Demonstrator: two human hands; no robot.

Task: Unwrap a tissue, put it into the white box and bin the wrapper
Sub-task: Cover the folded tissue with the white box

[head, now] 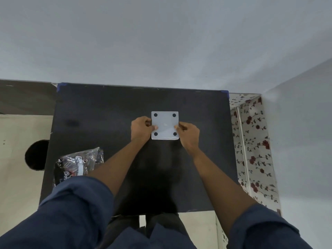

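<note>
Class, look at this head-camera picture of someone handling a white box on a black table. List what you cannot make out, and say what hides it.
- Inside of the white box: only a flat face with four dark dots shows.
- Fingertips of the left hand and right hand: partly behind the box edges.
- Tissue pack: near end covered by the left sleeve; print too small to read.
- Black round object left of the table: partly hidden by the table edge.

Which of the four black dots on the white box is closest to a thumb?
The near-left dot on the white box. The left hand has its thumb just above it. The far-left dot sits clear of the hand.
</note>
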